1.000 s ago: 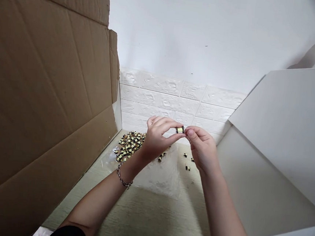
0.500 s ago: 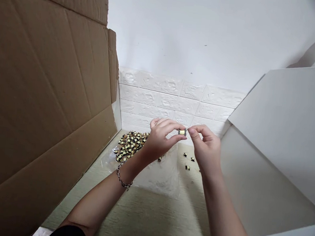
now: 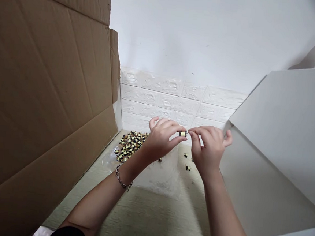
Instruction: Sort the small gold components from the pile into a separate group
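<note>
My left hand [image 3: 161,136] pinches a small transformer coil [image 3: 183,134] between thumb and forefinger. The coil has a black bobbin with pins and a yellow-wrapped middle. At its right end, the thumb and forefinger of my right hand [image 3: 210,148] are pressed together around something thin, perhaps a wire or pin, too small to make out. Both hands are raised above the table. Behind my left wrist lies a heap of similar coils [image 3: 131,143] on a clear plastic bag [image 3: 160,180]. A few loose coils [image 3: 188,168] lie below my right hand.
A tall cardboard sheet [image 3: 47,86] walls off the left side. White panels [image 3: 282,136] close in the right. At the back stands a white wall with a brick-pattern strip [image 3: 160,83]. The table [image 3: 137,219] is pale wood-grained.
My right hand has turned a little, its little finger now stretched out to the right, while its fingertips stay at the coil's right end. My left hand keeps holding the coil.
</note>
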{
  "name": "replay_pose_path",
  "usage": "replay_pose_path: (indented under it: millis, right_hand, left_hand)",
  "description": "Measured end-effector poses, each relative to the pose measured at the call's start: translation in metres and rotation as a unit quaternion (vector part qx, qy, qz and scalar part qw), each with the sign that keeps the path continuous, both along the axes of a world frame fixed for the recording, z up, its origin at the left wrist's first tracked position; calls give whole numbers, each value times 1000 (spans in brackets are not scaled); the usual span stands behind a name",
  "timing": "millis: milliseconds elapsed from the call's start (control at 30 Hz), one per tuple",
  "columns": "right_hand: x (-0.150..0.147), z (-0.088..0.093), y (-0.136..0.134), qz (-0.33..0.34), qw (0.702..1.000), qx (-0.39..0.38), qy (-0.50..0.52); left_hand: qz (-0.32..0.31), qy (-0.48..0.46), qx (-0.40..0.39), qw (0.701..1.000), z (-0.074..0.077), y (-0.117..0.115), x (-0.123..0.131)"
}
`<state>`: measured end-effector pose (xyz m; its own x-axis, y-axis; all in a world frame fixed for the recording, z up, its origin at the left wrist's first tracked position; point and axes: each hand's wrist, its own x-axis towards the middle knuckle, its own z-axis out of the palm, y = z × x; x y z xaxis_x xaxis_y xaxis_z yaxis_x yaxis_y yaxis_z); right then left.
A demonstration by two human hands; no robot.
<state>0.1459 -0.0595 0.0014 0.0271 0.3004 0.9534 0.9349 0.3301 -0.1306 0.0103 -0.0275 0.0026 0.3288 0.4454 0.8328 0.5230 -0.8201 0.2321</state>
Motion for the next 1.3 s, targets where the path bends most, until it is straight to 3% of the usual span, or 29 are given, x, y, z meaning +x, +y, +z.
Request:
replay_pose_path:
  millis: [167, 333, 500, 767, 900, 1000, 1300]
  right_hand:
    - [6, -3, 7, -20, 994, 59, -91]
    - [9, -6, 11, 17, 987, 16, -160]
    - [1, -13, 16, -19, 981, 4, -195]
    - [-9, -20, 21, -75, 986, 51, -141]
    - [-12, -17, 15, -95, 986, 114, -81]
    - [-15, -15, 11, -89, 984, 140, -60]
    - [-19, -12, 5, -23, 996, 86, 17]
  left_hand:
    - [11, 49, -27, 998, 3, -3, -4]
    - [-41, 127, -68, 989, 9, 5, -16]
    - [13, 169, -37, 985, 6, 10, -18]
    - [147, 108, 121, 976, -8, 11, -3]
    - [161, 26, 207, 965, -10, 8, 2]
    - [162, -4, 230, 960, -9, 4, 4]
    - [165, -10, 253, 953, -6, -2, 2]
